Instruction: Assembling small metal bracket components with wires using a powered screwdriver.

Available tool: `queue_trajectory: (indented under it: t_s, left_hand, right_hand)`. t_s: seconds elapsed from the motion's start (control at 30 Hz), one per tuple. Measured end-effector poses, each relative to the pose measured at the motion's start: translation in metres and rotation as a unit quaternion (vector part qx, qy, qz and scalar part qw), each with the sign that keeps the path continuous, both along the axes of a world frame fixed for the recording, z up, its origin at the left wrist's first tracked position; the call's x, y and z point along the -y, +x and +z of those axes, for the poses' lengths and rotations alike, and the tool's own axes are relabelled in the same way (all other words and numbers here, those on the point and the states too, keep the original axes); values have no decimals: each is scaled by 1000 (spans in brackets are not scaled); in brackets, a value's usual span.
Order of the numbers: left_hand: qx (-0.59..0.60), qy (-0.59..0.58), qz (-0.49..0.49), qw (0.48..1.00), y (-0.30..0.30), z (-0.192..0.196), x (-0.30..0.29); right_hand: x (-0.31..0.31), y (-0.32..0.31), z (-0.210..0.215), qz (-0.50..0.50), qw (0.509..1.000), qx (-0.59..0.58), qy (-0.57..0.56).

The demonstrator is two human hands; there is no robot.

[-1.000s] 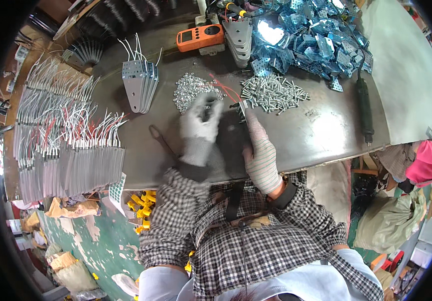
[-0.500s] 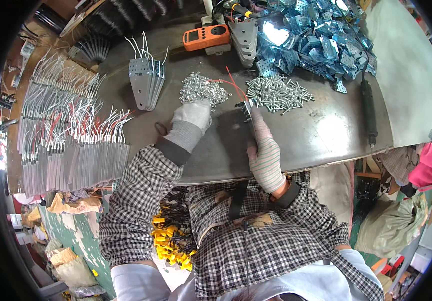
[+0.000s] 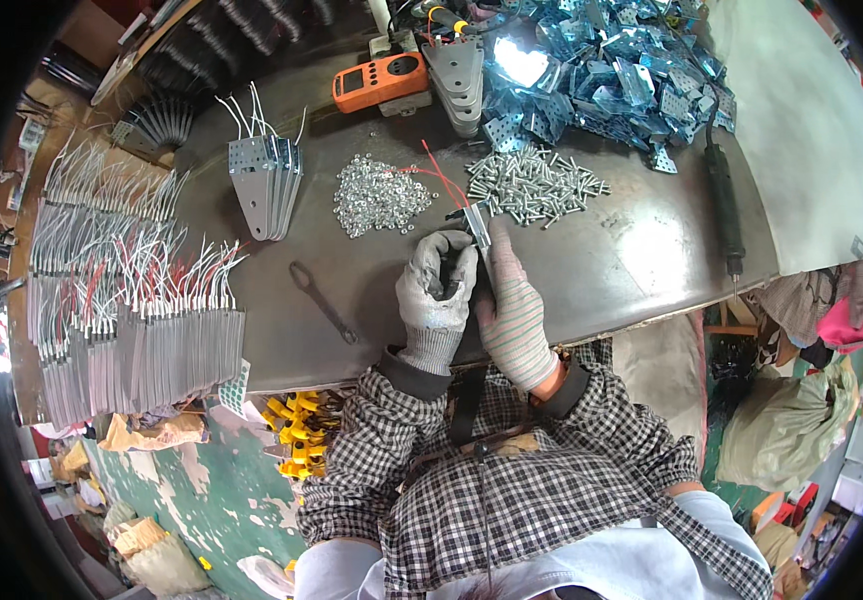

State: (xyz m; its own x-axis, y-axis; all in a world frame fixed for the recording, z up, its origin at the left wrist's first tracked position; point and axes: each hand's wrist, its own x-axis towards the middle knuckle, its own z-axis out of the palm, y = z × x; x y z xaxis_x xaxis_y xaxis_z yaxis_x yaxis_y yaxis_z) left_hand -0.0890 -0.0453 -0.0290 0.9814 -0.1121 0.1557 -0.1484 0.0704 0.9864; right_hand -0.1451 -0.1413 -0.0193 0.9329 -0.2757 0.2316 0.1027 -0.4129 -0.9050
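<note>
My right hand (image 3: pixel 515 318), in a striped pale glove, grips a narrow metal strip (image 3: pixel 478 226) with red wires running from its far end. Close on its left is my left hand (image 3: pixel 437 295) in a grey-white glove, thumb and fingers curled together at the strip's side. Whatever those fingertips pinch is too small to make out. Just beyond the hands lie a heap of small shiny nuts (image 3: pixel 381 196) and, to its right, a heap of screws (image 3: pixel 539 186).
A flat dark wrench-like tool (image 3: pixel 322 302) lies left of my hands. Stacked grey plates with white wires (image 3: pixel 266 188) stand farther left, beside rows of wired strips (image 3: pixel 141 345). Behind are an orange meter (image 3: pixel 379 82), blue-filmed brackets (image 3: pixel 601 85) and a corded screwdriver (image 3: pixel 722 205).
My left hand has come back from the nuts to the strip, uncovering the wrench-like tool. My right hand still holds the strip. The whole view has shifted slightly.
</note>
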Motion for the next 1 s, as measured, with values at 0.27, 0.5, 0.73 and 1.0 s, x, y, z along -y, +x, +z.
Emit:
queue_trajectory:
  t_s: [0.27, 0.5, 0.73, 1.0]
  left_hand:
    - [243, 199, 60, 947, -2, 22, 2]
    - [242, 154, 56, 956, 1, 12, 11]
    - [247, 185, 63, 949, -1, 15, 2]
    - [227, 201, 66, 951, 0, 15, 3]
  right_hand:
    - [55, -2, 27, 30, 993, 8, -112]
    - [343, -28, 8, -398, 756, -262, -450]
    - [233, -27, 75, -94, 869, 93, 476]
    - [129, 33, 45, -19, 662, 185, 726]
